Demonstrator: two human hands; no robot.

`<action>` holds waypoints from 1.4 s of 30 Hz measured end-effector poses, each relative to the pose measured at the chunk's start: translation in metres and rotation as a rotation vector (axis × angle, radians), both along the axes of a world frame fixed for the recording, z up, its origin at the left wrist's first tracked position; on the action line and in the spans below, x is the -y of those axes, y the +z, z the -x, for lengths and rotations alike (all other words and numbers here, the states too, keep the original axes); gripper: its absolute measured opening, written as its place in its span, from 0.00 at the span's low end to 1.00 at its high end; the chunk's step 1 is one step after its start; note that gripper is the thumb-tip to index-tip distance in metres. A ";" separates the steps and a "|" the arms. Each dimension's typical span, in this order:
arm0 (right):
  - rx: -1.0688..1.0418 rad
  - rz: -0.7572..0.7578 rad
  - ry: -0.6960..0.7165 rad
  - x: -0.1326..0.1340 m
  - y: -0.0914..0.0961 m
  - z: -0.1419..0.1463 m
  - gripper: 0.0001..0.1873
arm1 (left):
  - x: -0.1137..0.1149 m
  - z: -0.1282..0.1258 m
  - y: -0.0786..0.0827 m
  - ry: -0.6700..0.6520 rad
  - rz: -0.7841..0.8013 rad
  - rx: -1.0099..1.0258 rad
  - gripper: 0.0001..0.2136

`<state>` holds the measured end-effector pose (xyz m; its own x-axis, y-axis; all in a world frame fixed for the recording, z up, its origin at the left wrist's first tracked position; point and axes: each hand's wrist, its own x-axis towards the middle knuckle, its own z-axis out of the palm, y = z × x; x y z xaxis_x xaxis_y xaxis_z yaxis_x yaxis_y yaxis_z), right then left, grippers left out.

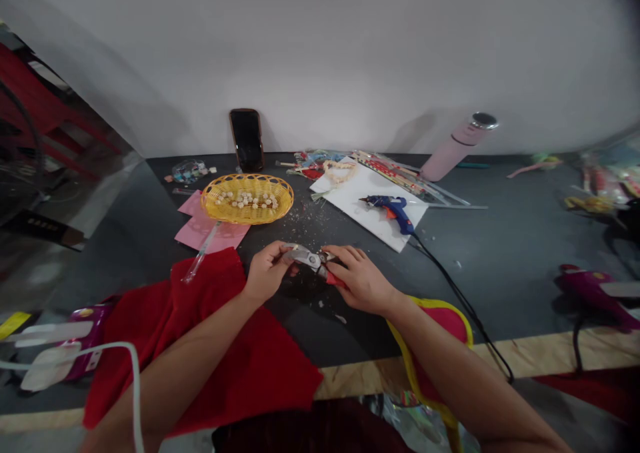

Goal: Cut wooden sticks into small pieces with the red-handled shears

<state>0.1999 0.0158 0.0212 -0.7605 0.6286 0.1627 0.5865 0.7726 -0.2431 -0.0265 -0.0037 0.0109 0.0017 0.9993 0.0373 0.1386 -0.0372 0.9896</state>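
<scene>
Just above the dark table, both of my hands meet around a red-handled metal tool (313,259) with a round pivot, like pliers or shears; I cannot tell which. My left hand (265,271) is closed, its thumb and fingers pinching at the curved, pale metal end. Whether a small piece also sits between those fingers is hidden. My right hand (364,281) wraps round the red handle from the right, fingertips near the pivot. Pale crumbs and scraps lie on the tabletop beneath and beyond the hands. A red cloth (270,366) spreads under my left forearm.
Beyond my left hand, a yellow woven basket (207,206) of small pale pieces partly covers pink sheets (193,233). A blue glue gun (395,211) lies on a white board (345,196), its cord trailing right. A phone (247,139) and pink flask (455,149) stand behind.
</scene>
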 end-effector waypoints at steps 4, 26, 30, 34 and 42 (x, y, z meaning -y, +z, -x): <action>-0.017 -0.001 0.011 0.000 -0.002 -0.001 0.17 | 0.001 0.000 0.001 -0.016 -0.005 0.000 0.06; -0.066 -0.022 0.026 0.002 -0.005 0.001 0.17 | 0.001 -0.001 0.000 0.021 0.011 -0.049 0.06; -0.101 -0.033 0.031 0.003 -0.007 0.002 0.17 | 0.002 -0.002 0.004 0.020 0.027 -0.031 0.06; -0.062 -0.047 0.003 0.003 -0.008 0.002 0.16 | 0.001 -0.002 0.005 0.008 0.035 0.000 0.05; -0.056 -0.030 0.036 -0.001 -0.002 -0.002 0.17 | 0.002 0.000 0.011 -0.076 0.123 0.122 0.06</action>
<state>0.2020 0.0172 0.0190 -0.7715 0.5956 0.2237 0.5448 0.8001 -0.2510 -0.0268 -0.0057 0.0217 0.0808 0.9934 -0.0811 0.0191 0.0798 0.9966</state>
